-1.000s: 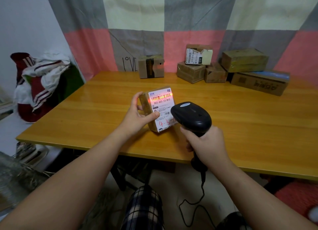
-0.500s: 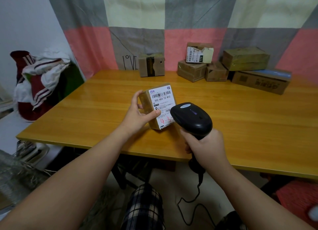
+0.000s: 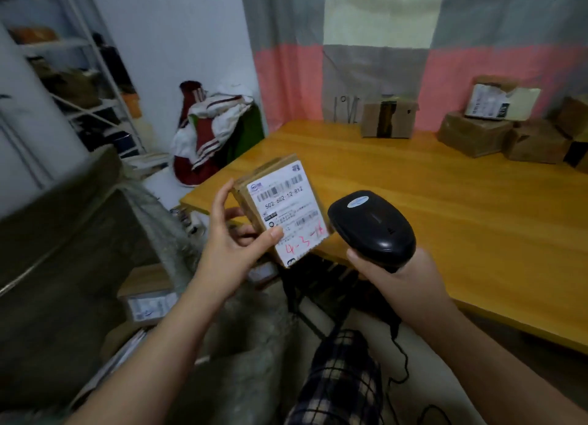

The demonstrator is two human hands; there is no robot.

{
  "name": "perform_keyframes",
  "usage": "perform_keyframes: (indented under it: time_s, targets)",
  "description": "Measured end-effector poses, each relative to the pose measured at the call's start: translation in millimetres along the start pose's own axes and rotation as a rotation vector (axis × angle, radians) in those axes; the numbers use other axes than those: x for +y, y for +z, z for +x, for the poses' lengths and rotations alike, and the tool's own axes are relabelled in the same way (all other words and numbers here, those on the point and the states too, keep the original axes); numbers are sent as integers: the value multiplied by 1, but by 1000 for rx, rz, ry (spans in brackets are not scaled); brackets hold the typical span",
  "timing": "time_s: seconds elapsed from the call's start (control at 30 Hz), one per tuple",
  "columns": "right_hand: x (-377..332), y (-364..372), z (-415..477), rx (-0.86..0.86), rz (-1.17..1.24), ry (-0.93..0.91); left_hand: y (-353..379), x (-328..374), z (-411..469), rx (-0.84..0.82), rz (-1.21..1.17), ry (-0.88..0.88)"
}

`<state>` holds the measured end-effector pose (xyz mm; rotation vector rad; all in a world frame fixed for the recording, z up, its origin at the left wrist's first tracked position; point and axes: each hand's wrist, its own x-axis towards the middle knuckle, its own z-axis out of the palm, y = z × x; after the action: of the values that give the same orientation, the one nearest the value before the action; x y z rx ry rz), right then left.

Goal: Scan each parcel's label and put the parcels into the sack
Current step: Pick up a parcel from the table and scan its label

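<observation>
Holding the parcel (image 3: 280, 211) at the centre of the frame, the left hand (image 3: 237, 243) pinches it with the thumb pressed on the lower edge of the white label (image 3: 288, 213) and the fingers wrapped behind the cardboard. That grip keeps the label face up toward the person, barcodes and the red handwritten marks uncovered, and I'd say it also leaves the box free to be carried off the table edge toward the lower left. The right hand (image 3: 399, 273) is closed around the handle of the black scanner (image 3: 372, 225), head just beside the parcel's right edge; no red beam shows on the label, so my guess is the reading is done. The wooden table (image 3: 445, 202) fills the right of the frame, with unscanned parcels (image 3: 496, 122) stacked against the curtain at its far upper right.

The sack (image 3: 178, 233) is hard to read: a greyish, blurred woven mass at left centre, its mouth not clearly visible. A labelled box (image 3: 149, 300) lies below it, but whether inside the sack I cannot tell. The scanner's handle is hidden in the fist, and its cord runs off the bottom edge.
</observation>
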<state>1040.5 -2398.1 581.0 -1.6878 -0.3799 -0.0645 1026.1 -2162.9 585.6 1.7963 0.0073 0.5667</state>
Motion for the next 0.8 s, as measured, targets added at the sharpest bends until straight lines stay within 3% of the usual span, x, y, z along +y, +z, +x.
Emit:
perform_keyframes:
  time_s: [0.23,0.37,0.47,0.57,0.67,0.8]
  targets:
    - [43,108,-12,-366,-95,140,-136,-39,-77,282,217,-102]
    - [76,152,-14,-447,-322,301,-175,-71,-103,359,590,-224]
    - [93,167,-18,-491,-293,492,-189,-90,-112,190,886,-347]
    - [98,173,-21,-530,-193,572,-195,-100,-114,-17,1142,-363]
    - [91,179,-24,-554,-202,543,-196,-109,-109,-147,1375,-282]
    - [75,182,-25,-398,-145,477,-199,-120,-98,-444,1583,-350]
